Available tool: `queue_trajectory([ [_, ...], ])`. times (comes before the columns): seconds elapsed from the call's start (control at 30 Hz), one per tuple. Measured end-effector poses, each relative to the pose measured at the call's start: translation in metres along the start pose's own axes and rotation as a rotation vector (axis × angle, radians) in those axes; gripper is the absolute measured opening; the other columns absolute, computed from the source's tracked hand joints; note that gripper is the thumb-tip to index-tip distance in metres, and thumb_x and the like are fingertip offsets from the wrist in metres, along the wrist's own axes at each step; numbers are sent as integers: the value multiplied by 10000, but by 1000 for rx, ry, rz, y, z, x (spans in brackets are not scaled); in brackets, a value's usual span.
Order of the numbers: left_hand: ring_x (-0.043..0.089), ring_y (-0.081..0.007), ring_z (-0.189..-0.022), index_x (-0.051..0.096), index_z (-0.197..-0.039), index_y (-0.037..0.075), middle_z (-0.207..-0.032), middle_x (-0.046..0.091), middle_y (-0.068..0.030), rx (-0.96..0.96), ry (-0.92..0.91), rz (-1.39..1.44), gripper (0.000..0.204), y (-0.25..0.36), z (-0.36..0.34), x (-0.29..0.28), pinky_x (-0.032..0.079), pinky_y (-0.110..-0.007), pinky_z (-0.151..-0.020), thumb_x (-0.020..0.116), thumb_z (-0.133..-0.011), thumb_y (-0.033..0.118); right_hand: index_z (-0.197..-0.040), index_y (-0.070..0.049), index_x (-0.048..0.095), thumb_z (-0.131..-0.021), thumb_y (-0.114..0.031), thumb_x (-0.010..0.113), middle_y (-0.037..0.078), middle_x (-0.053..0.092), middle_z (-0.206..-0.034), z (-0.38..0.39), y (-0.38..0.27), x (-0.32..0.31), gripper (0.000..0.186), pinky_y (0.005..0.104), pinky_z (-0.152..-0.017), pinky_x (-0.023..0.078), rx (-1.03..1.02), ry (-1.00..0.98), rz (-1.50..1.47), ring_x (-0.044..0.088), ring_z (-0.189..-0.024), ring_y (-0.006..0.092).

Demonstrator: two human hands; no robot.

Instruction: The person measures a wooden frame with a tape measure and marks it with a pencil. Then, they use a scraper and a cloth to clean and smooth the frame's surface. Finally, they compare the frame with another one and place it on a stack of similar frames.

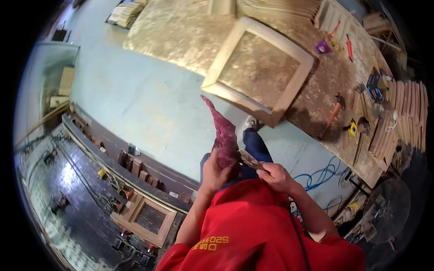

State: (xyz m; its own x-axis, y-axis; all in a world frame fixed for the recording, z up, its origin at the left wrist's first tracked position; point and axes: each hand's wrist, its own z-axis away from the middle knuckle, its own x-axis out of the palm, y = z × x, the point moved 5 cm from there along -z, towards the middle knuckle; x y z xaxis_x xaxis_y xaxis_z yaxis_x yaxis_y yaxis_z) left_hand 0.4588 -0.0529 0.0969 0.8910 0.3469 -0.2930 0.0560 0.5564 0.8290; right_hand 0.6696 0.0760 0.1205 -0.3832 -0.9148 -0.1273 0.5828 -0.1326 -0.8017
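My left hand (212, 171) is closed around a crumpled maroon cloth (221, 131), whose long tapered end sticks up and forward. In my right hand (275, 178) is a flat, mottled brown-and-cream piece (248, 159), perhaps a scraper; its far end is against the cloth, and I cannot make out exactly what it is. Both hands are at my waist, over my red apron or top and dark trousers. Ahead of them, a pale wooden frame (217, 79) lies on a stained workbench (167, 38).
On the bench's right lie a hammer (335, 108), tape measure (352, 128), purple cup (323, 46) and wood strips (404, 108). A blue hose (312, 183) lies on the floor below. At left is a machine table (72, 198) with a small frame (165, 221). Pale floor (135, 99) lies between.
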Motion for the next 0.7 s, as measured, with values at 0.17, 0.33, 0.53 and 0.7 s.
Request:
queue_trajectory([
  [0.17,722,-401,-1055,556,-1279,52,-1052,732,-203,92,-169,24,480,101,-41,27,553,-449,-900,780,-875,183,-1285,-58,656,-1055,-167,590,-16,619,-778,9,7,-77,263,353,-644,503,236,197,-548,607,-677,172],
  [0.33,530,-344,-1328,301,-1513,-52,-1400,493,-252,402,-541,-97,796,145,-72,110,422,-428,-1126,752,-879,115,-1312,-23,662,-868,-243,864,26,739,-1055,-21,-10,-86,536,310,-943,544,31,426,-656,673,-979,115],
  [0.53,453,-404,-1423,383,-1536,17,-1501,449,-237,488,-804,128,744,198,-83,151,385,-443,-1190,737,-884,64,-1067,-27,791,-859,-102,801,38,784,-983,65,3,-186,221,286,-817,566,90,895,-390,698,-916,90],
  [0.7,659,-304,-1181,608,-1346,38,-1270,669,-164,223,-382,-75,449,144,-152,144,536,-389,-997,720,-912,53,-1158,41,719,-869,-108,779,123,777,-1063,115,75,-325,330,374,-896,553,159,1330,96,724,-966,214],
])
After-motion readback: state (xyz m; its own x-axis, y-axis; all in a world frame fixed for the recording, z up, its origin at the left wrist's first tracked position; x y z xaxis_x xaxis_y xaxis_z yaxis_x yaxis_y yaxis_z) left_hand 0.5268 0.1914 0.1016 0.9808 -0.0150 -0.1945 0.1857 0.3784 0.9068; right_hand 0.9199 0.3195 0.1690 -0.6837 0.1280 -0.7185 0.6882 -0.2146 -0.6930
